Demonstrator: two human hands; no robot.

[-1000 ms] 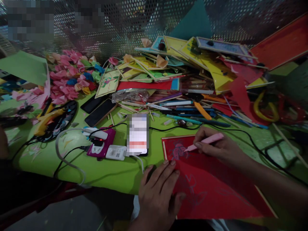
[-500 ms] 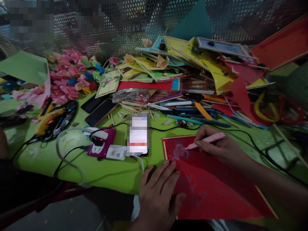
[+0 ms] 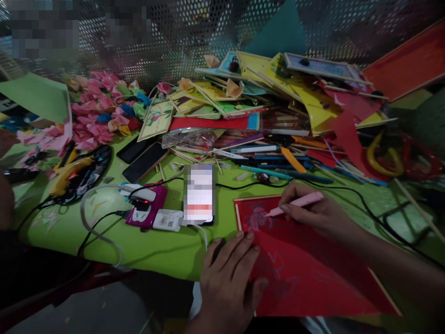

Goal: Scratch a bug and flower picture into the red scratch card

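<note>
A pink marker [image 3: 304,200] is pinched in my right hand [image 3: 309,211], its tip on a small pink-filled drawing [image 3: 257,217] that looks like a beetle. That drawing lies near the upper left corner of a red sheet [image 3: 313,278] with thin wooden strips along some edges. Fainter outlines of leaves or petals show lower on the sheet. My left hand [image 3: 229,278] rests flat with fingers stretched out over the sheet's left edge, holding nothing. A lit phone [image 3: 200,195] lies just beyond the left hand.
Left of the phone sits a purple power strip [image 3: 158,204] with plugs and cables. A yellow glue gun [image 3: 71,174] lies farther left. Pens, sticks and framed pictures [image 3: 316,67] pile up behind, beside pink paper flowers [image 3: 95,111]. A black cable [image 3: 368,204] crosses to the right.
The pink marker and my right hand have shifted very slightly left. My left hand stays in place. At the far left edge, another person's hand has come further into view.
</note>
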